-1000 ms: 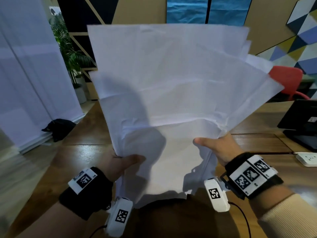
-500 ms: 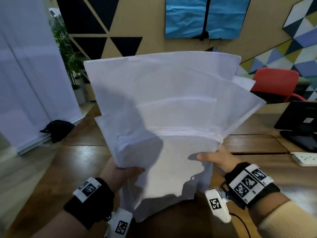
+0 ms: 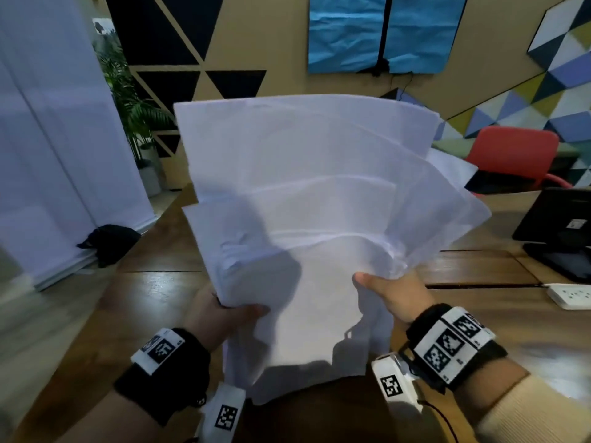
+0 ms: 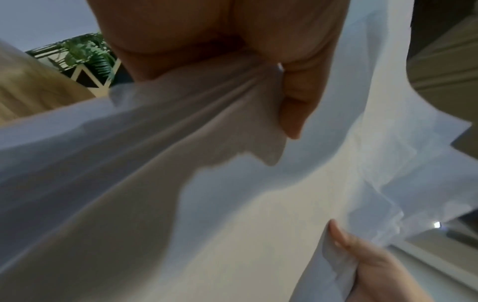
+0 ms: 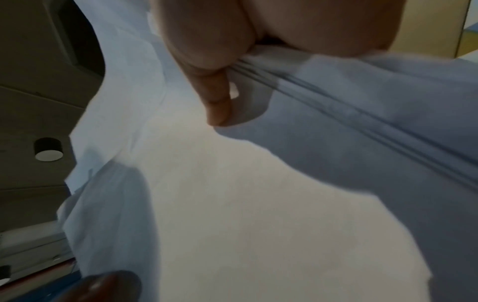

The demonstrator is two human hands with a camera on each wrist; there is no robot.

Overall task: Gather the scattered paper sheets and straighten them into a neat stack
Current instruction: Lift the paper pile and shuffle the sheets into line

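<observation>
Paper sheets (image 3: pixel 307 193): white, thin, a loose sheaf held upright in the air above the wooden table (image 3: pixel 153 302), fanned so the top edges step out to the right. None seen lying on the table in the head view.

Left hand (image 3: pixel 220 314): grips the lower left edge of the sheaf, thumb over the front sheet, fingers behind. The left wrist view shows the paper bunched and creased where thumb and palm clamp it.

Right hand (image 3: pixel 393 295): holds the lower right edge, thumb laid across the front, fingers hidden behind the sheaf. In the right wrist view several sheet edges run out from under the thumb as separate lines, so the layers are pinched together but not aligned.

Handling, as judged:
- Light and floppy. The upper parts bow and sag; no stiffness to rely on.
- Sheets likely slide easily on each other, which helps squaring up but lets the fan spread if the grip slackens.
- Creases readily: wrinkles already show near both grips and at the centre fold line.
- Best hold: the two long side edges, lightly, low down, loose enough for sheets to drop level when the bottom edge is tapped on the table.
- Too hard a pinch locks the offset in.

Nearby: red chair (image 3: pixel 515 155), power strip (image 3: pixel 572 295), black monitor base (image 3: pixel 563 231) at right, well apart from the sheaf.
</observation>
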